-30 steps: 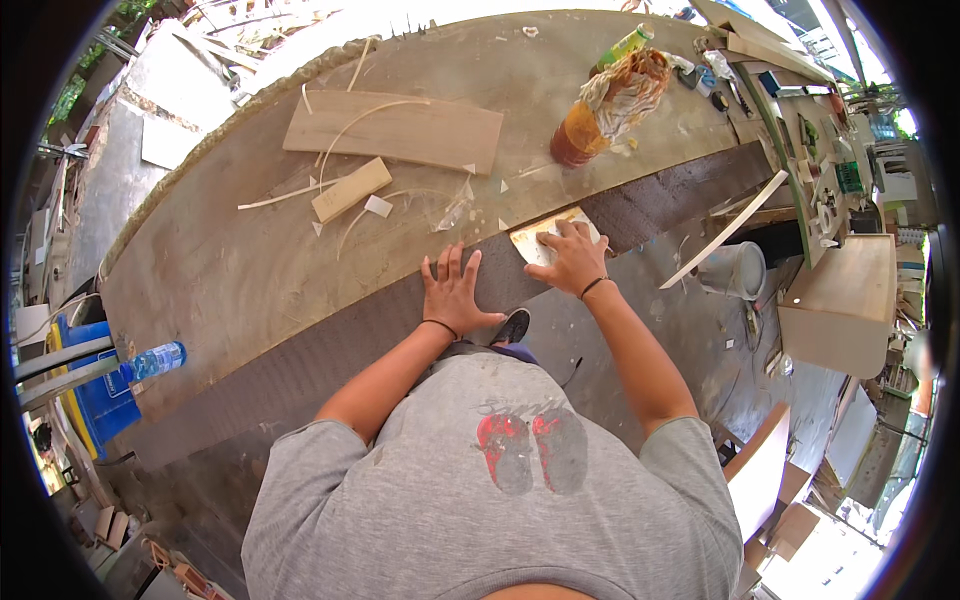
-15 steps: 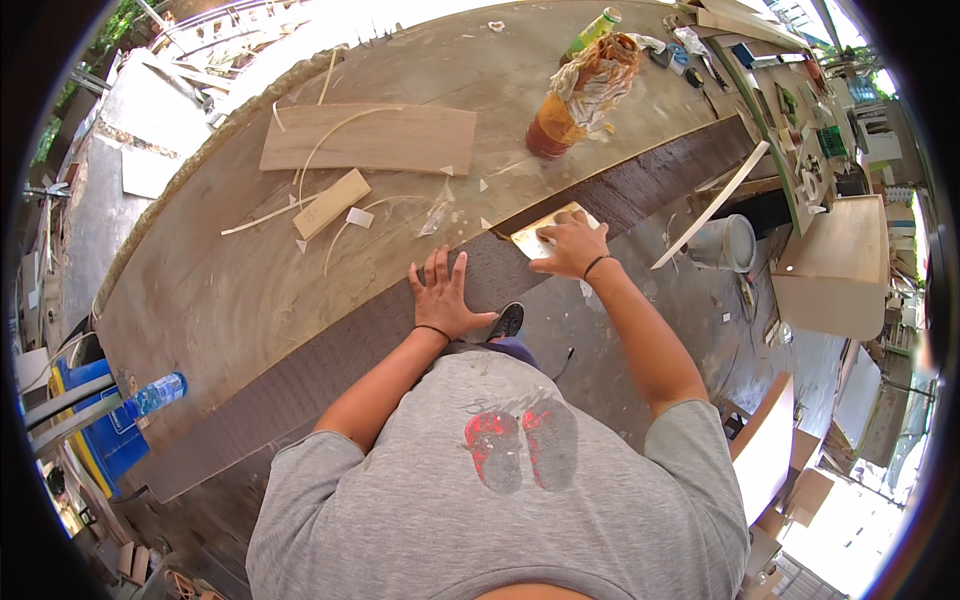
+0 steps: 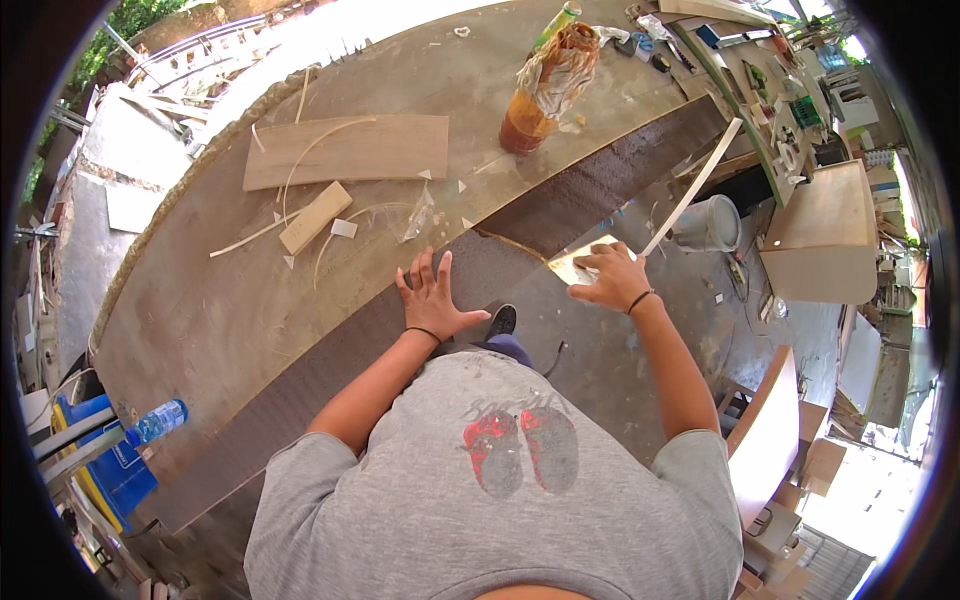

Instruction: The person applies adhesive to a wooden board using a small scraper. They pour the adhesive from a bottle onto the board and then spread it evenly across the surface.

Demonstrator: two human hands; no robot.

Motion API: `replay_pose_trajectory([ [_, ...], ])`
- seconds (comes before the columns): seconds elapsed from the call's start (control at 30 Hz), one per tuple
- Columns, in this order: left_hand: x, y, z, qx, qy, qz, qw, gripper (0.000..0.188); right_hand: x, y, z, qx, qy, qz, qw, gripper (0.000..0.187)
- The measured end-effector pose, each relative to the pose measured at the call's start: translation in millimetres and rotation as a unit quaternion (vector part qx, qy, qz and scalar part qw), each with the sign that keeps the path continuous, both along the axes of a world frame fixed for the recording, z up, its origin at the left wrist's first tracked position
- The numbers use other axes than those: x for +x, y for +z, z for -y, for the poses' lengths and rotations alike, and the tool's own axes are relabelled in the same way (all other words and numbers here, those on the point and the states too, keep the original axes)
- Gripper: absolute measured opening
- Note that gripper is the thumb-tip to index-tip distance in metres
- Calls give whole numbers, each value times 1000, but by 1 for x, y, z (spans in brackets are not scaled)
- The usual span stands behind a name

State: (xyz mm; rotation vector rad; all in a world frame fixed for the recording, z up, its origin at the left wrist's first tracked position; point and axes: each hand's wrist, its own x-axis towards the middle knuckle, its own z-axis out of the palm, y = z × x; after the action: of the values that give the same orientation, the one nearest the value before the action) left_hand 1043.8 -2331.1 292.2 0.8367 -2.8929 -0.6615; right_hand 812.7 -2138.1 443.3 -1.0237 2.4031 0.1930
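A long dark brown strip (image 3: 330, 365) runs diagonally along the table's near edge. Its far right stretch (image 3: 605, 175) looks wet and glossy, bounded by an amber line of what looks like glue. My left hand (image 3: 432, 296) rests on the dull part, fingers spread, holding nothing. With my right hand (image 3: 612, 277) I grip a flat, pale yellow spreader (image 3: 566, 268) at the strip's near edge, where the amber line ends. Beyond the strip stands a clear container of amber liquid (image 3: 525, 125), its top wrapped in stained, crumpled material.
On the wooden table (image 3: 200, 330) lie a thin board (image 3: 400, 150), a small wood block (image 3: 316, 218) and curled offcuts. A grey bucket (image 3: 708, 224) stands right, near a pale wooden slat (image 3: 692, 190). A water bottle (image 3: 160, 420) is at left, a green-capped bottle (image 3: 562, 18) behind the container.
My right hand has drawn the spreader toward the strip's near edge, and the amber line now trails behind it. My left hand stays spread on the strip. The view has shifted slightly.
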Motion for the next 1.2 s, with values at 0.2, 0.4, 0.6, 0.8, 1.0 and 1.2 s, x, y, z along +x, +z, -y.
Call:
replay_pose_trajectory([
  [0.2,21,15,8,-29,-13,1,1000,131,56,-23,44,-160,63,-27,985,63],
  [0.4,38,28,11,-17,4,58,998,131,98,-75,86,-233,100,-70,965,67],
  [0.6,41,11,10,-9,12,1,1000,123,112,-112,96,-251,104,-89,958,68],
  [0.8,44,0,10,-13,12,-48,999,115,113,-79,91,-190,104,-65,974,66],
  [1.0,44,-3,9,-19,6,-43,999,111,101,-67,112,-180,108,-60,976,64],
  [1.2,43,1,10,-9,8,-36,999,108,107,-83,116,-163,95,-71,979,63],
])
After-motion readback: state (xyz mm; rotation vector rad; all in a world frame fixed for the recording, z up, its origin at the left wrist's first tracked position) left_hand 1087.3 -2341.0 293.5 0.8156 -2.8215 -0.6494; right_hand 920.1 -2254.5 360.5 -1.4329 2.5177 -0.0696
